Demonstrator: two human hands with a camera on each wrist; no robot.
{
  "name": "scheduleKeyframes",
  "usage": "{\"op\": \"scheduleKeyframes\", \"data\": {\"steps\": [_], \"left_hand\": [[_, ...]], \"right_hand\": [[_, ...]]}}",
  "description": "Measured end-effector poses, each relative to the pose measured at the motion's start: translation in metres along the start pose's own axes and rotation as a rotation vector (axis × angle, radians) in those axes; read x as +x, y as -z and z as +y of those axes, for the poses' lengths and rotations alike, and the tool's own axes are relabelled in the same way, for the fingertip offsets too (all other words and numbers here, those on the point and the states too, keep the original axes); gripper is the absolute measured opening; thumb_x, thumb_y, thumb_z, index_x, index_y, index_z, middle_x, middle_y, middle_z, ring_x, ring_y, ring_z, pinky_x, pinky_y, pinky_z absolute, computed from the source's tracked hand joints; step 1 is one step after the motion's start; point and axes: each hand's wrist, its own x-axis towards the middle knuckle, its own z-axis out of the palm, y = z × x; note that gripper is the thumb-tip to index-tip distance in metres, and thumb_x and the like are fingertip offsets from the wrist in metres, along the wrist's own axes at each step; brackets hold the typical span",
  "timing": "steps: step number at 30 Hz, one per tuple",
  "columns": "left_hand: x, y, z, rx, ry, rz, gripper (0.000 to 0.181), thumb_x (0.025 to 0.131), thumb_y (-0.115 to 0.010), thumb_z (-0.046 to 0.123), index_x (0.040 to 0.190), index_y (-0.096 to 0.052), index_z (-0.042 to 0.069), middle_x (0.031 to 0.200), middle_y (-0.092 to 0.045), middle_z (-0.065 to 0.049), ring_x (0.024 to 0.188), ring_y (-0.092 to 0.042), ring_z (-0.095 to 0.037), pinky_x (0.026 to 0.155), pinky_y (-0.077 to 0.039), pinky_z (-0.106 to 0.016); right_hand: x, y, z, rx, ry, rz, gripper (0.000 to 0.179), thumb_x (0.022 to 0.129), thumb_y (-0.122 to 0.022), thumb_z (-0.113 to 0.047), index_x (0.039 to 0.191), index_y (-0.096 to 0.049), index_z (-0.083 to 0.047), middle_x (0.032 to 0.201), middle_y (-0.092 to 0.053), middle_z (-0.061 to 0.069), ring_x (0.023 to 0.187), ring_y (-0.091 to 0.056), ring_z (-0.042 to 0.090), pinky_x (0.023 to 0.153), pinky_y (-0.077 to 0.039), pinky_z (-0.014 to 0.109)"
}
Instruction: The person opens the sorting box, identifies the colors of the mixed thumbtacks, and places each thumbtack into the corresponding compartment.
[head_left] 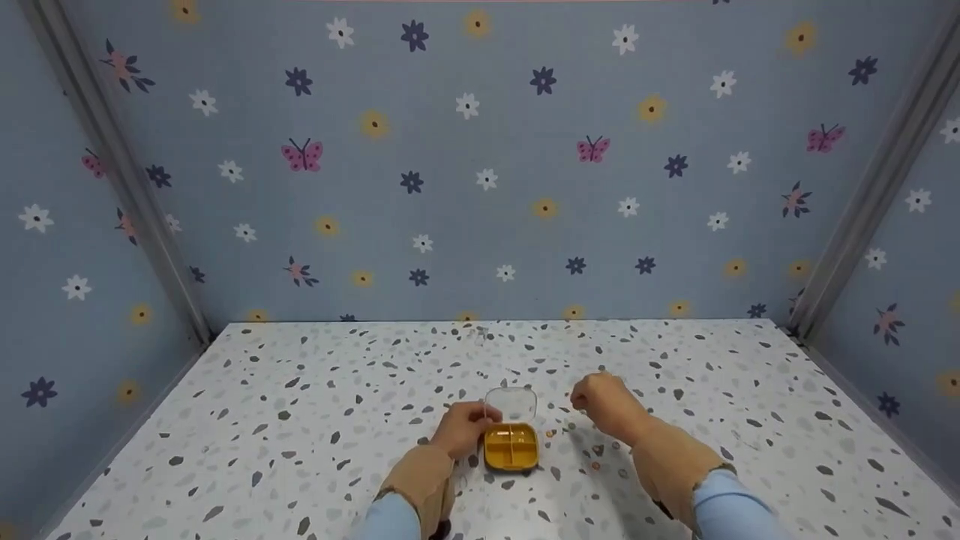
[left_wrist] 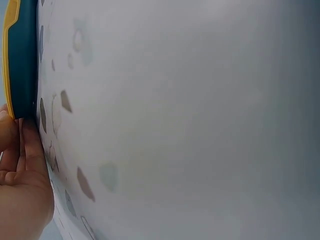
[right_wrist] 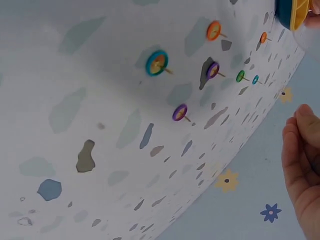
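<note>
A small yellow pill box (head_left: pixel 511 444) with four compartments sits on the table, its clear lid (head_left: pixel 512 405) raised at the back. My left hand (head_left: pixel 459 430) grips the box at its back left corner, thumb above and fingers low at its side. In the left wrist view the dark teal outside of the box shows. My right hand (head_left: pixel 609 405) is right of the box with fingers curled and thumb tip against them; nothing shows between them. Several thumbtacks lie right of the box, among them a teal thumbtack (right_wrist: pixel 157 63), a purple thumbtack (right_wrist: pixel 180 112) and an orange thumbtack (right_wrist: pixel 214 30).
The white speckled table (head_left: pixel 337 405) spreads around both hands. Blue flowered panels (head_left: pixel 480 150) stand behind it and at both sides, with grey posts (head_left: pixel 870 180) at the back corners. The thumbtacks' pins point up or sideways between the box and my right forearm.
</note>
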Motion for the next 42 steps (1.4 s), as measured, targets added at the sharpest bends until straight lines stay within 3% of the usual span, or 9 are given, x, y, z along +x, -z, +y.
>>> {"op": "scheduleKeyframes", "data": {"steps": [5, 10, 17, 24, 31, 42], "left_hand": [[-0.002, 0.002, -0.004, -0.022, 0.006, 0.001, 0.02, 0.09, -0.049, -0.001, 0.101, -0.065, 0.001, 0.102, -0.064, -0.012, 0.095, -0.057, -0.022, 0.088, -0.046, -0.039], [0.0, 0.0, -0.004, -0.031, 0.003, -0.001, 0.02, 0.089, -0.049, -0.001, 0.1, -0.065, 0.001, 0.103, -0.064, -0.012, 0.097, -0.057, -0.022, 0.089, -0.046, -0.04], [0.004, -0.002, -0.001, -0.032, 0.0, -0.005, 0.02, 0.089, -0.049, -0.001, 0.101, -0.065, 0.002, 0.102, -0.064, -0.011, 0.096, -0.057, -0.021, 0.089, -0.046, -0.04], [0.002, -0.002, 0.0, -0.032, 0.042, 0.003, 0.02, 0.089, -0.05, 0.001, 0.101, -0.065, 0.004, 0.104, -0.064, -0.01, 0.099, -0.057, -0.022, 0.092, -0.045, -0.04], [-0.001, 0.001, -0.001, -0.031, 0.004, -0.007, 0.02, 0.09, -0.049, 0.0, 0.103, -0.065, 0.0, 0.105, -0.064, -0.013, 0.099, -0.057, -0.024, 0.09, -0.046, -0.04], [0.002, -0.001, -0.001, -0.013, 0.027, -0.01, 0.021, 0.091, -0.048, 0.002, 0.104, -0.065, 0.002, 0.108, -0.064, -0.012, 0.102, -0.056, -0.023, 0.093, -0.044, -0.041]], "right_hand": [[0.001, -0.014, 0.0, -0.008, -0.108, -0.12, 0.009, 0.081, -0.064, 0.0, 0.085, -0.071, -0.004, 0.078, -0.065, 0.002, 0.074, -0.056, 0.015, 0.072, -0.05, 0.033], [0.003, -0.022, -0.001, -0.063, -0.183, -0.193, 0.006, 0.08, -0.067, -0.008, 0.084, -0.068, -0.004, 0.073, -0.059, 0.004, 0.067, -0.051, 0.016, 0.064, -0.047, 0.031], [0.005, -0.025, -0.001, -0.114, -0.199, -0.154, 0.006, 0.08, -0.066, -0.008, 0.083, -0.065, -0.003, 0.071, -0.058, 0.005, 0.067, -0.052, 0.018, 0.065, -0.048, 0.032], [0.005, -0.03, -0.002, -0.165, -0.2, -0.136, 0.004, 0.082, -0.063, -0.007, 0.084, -0.064, -0.003, 0.073, -0.058, 0.006, 0.07, -0.055, 0.02, 0.069, -0.049, 0.034], [0.004, -0.034, -0.005, -0.224, -0.197, -0.146, 0.007, 0.082, -0.064, -0.004, 0.087, -0.066, -0.002, 0.074, -0.059, 0.008, 0.068, -0.053, 0.02, 0.068, -0.049, 0.035], [0.003, -0.03, -0.001, -0.157, -0.254, -0.205, 0.01, 0.083, -0.062, -0.006, 0.092, -0.066, -0.002, 0.076, -0.058, 0.007, 0.069, -0.051, 0.019, 0.069, -0.048, 0.035]]}}
